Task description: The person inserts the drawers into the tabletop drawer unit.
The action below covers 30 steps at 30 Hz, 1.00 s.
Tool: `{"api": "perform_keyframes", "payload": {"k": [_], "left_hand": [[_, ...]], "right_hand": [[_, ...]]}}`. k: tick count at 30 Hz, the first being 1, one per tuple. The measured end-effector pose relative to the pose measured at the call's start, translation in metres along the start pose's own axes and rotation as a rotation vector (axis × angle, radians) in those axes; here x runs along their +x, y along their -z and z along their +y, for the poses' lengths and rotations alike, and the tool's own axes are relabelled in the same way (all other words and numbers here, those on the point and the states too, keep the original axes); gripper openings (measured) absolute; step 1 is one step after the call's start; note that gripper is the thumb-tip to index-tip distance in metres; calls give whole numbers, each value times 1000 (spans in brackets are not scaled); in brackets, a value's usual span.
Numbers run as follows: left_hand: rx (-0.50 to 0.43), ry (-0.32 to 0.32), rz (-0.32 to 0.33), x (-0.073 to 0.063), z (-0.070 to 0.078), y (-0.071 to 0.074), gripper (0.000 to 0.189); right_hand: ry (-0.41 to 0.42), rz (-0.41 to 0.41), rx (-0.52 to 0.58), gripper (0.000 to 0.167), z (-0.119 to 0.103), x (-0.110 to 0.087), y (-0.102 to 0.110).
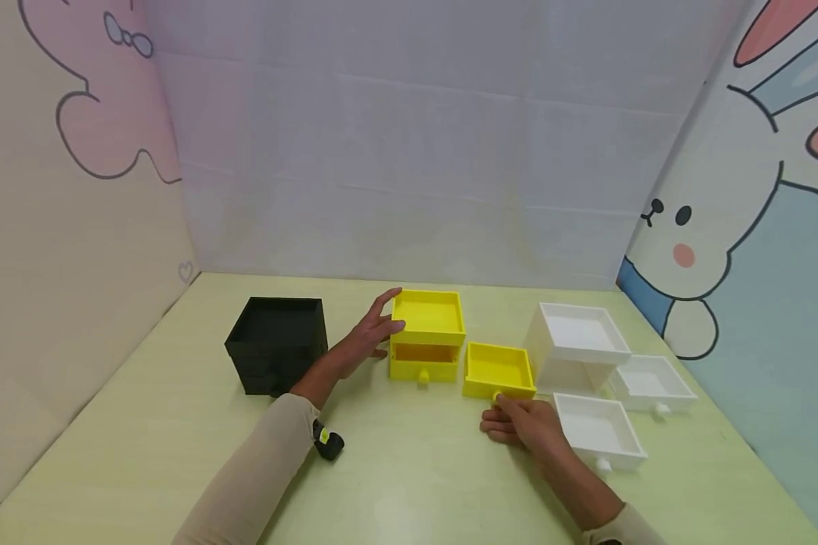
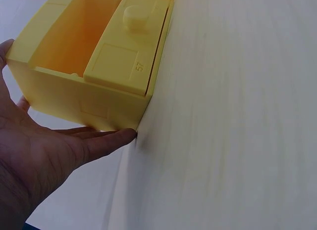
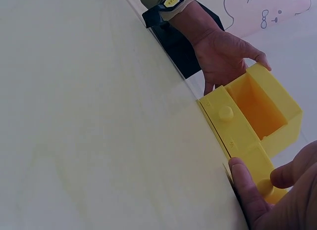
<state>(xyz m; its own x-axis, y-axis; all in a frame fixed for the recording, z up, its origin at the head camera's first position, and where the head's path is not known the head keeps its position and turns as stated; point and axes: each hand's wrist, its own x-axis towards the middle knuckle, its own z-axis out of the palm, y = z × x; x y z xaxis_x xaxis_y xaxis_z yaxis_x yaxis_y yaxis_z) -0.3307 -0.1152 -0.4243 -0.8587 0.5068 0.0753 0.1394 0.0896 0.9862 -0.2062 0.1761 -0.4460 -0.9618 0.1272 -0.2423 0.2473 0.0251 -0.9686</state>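
Though open, white cabinet [image 1: 589, 354] beside drawer [image 1: 499, 368].

Pale table [image 1: 395, 484] (faintly grained): black box [image 1: 276, 325], yellow box [image 1: 427, 313], white box [image 1: 582, 331], yellow drawer [image 1: 497, 368], two white drawers [image 1: 597, 427]

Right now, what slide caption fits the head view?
Left hand touching a yellow drawer cabinet; right hand pinching the knob of the yellow drawer beside it.

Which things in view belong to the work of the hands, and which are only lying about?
Apparently in the work:
Yellow plastic-looking box cabinet, touched by the left hand
Shallow yellow rectangular drawer, its knob pinched by the right hand

Apparently lying about:
Black box-shaped cabinet
White box-shaped cabinet
Two shallow white rectangular drawers
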Motion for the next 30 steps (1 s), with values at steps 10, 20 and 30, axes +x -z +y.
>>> {"api": "perform_keyframes", "payload": {"k": [10,20,30], "left_hand": [[3,5,-1,-1,0,1,67],[10,9,0,1,-3,2,68],[11,6,-7,1,-3,2,68]], "right_hand": [[-1,31,5,36,1,3,-4],[5,83,23,37,-2,-1,-7],[31,136,35,37,1,-7,-11]]}}
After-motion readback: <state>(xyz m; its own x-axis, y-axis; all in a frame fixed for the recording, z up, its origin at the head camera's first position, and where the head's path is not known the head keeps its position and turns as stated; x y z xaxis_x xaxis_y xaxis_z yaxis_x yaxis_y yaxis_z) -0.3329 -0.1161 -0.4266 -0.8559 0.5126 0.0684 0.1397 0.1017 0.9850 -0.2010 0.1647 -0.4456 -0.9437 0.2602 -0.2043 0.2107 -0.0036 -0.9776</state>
